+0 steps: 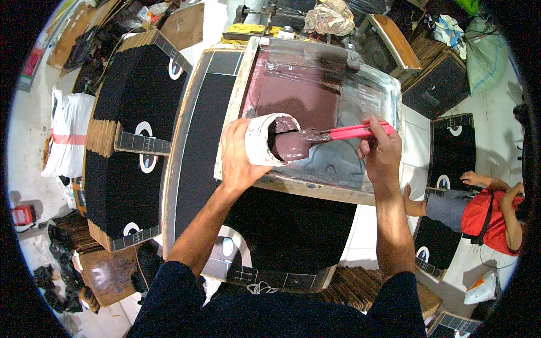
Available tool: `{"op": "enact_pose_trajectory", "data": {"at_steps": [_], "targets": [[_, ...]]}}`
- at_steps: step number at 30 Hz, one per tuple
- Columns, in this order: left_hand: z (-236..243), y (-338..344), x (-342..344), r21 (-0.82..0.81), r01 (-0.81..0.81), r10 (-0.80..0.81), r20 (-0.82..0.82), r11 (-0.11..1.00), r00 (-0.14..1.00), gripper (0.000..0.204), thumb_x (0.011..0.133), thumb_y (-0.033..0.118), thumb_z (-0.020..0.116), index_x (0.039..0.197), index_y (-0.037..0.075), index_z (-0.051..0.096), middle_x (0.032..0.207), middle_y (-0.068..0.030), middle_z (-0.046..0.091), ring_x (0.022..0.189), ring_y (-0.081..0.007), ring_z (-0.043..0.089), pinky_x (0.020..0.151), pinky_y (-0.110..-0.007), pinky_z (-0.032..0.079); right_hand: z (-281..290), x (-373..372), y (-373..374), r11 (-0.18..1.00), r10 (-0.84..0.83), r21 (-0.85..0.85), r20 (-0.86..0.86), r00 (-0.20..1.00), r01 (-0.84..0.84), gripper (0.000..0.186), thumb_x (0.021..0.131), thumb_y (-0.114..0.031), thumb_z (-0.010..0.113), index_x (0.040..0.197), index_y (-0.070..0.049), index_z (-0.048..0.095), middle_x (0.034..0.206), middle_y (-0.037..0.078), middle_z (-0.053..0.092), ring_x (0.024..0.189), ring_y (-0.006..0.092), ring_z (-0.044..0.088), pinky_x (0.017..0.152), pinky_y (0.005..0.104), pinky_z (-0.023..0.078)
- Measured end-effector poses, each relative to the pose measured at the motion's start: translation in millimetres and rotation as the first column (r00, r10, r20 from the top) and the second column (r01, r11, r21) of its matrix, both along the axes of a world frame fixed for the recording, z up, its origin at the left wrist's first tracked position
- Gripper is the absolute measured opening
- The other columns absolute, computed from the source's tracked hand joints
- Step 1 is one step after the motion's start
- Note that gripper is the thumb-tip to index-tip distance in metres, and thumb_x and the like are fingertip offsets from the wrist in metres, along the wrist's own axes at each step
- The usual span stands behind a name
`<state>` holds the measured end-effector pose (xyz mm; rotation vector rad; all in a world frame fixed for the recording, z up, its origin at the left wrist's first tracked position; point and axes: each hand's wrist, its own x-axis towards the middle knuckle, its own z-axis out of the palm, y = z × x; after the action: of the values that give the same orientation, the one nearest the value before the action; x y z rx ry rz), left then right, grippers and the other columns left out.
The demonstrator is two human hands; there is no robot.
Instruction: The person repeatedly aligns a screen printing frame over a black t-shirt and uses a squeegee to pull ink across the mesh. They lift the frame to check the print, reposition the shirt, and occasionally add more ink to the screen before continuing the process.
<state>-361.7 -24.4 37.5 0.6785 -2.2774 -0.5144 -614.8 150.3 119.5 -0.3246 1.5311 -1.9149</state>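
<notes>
My left hand (241, 155) is wrapped around a white plastic tub (257, 147), tilted with its mouth to the right. Brownish-mauve paint coats the tub's inside. In my right hand (380, 147) is a spatula with a pink handle (352, 132); its blade is covered in paint and sits at the tub's mouth. Below both hands lies a wooden-framed printing screen (338, 194). A band of the same paint (298, 98) covers part of its mesh, and a faint curved outline shows on the rest.
Black printed boards (282, 219) lie under the screen, with tall stacks of similar boards (135, 101) at the left. On the right, a person in a red top (490, 219) is beside more boards (451, 152). Clamps and a crumpled cloth (329, 18) sit beyond the screen.
</notes>
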Motion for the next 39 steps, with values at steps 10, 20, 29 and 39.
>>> {"op": "enact_pose_trajectory", "data": {"at_steps": [10, 20, 29, 39], "targets": [[-2.1, -4.2, 20.4, 0.232, -0.138, 0.147, -0.025, 0.963, 0.989, 0.113, 0.048, 0.016, 0.096, 0.145, -0.001, 0.04, 0.138, -0.0238, 0.05, 0.132, -0.043, 0.047, 0.114, -0.052, 0.038, -23.0, -45.5, 10.6, 0.993, -0.032, -0.104, 0.158, 0.987, 0.049, 0.026, 0.1, -0.025, 0.07, 0.108, -0.001, 0.069, 0.079, 0.003, 0.067, 0.061, 0.0111, 0.061, 0.057, 0.0274, 0.051], [13.6, -9.3, 34.2, 0.279, -0.245, 0.296, -0.155, 0.928, 0.943, 0.106, 0.058, 0.019, 0.093, 0.146, -0.003, 0.037, 0.133, -0.0201, 0.053, 0.125, -0.0319, 0.057, 0.109, -0.043, 0.046, -105.6, -8.0, -65.1, 0.994, 0.095, 0.076, -0.261, 0.961, -0.078, 0.024, 0.099, -0.011, 0.071, 0.119, 0.002, 0.067, 0.094, 0.013, 0.076, 0.084, 0.019, 0.075, 0.075, 0.0346, 0.064], [13.5, -5.1, 34.9, 0.303, -0.233, 0.299, -0.194, 0.924, 0.934, 0.107, 0.059, 0.023, 0.095, 0.145, -0.004, 0.037, 0.134, -0.0198, 0.052, 0.125, -0.0323, 0.057, 0.108, -0.044, 0.047, -114.8, -21.5, -15.5, 0.828, 0.548, 0.56, -0.813, 0.197, 0.008, 0.054, 0.075, 0.007, 0.068, 0.127, -0.008, 0.065, 0.111, 0.017, 0.07, 0.104, 0.0387, 0.066, 0.088, 0.0443, 0.056], [12.4, -5.2, 12.1, 0.215, -0.195, 0.223, -0.118, 0.957, 0.968, 0.109, 0.059, 0.018, 0.097, 0.146, -0.004, 0.036, 0.137, -0.0205, 0.05, 0.128, -0.0312, 0.054, 0.112, -0.043, 0.043, -135.5, -36.2, 53.5, 0.87, 0.41, 0.465, -0.867, 0.284, 0.165, 0.061, 0.068, 0.01, 0.065, 0.127, -0.007, 0.066, 0.106, 0.016, 0.068, 0.102, 0.0377, 0.065, 0.089, 0.045, 0.054]]}}
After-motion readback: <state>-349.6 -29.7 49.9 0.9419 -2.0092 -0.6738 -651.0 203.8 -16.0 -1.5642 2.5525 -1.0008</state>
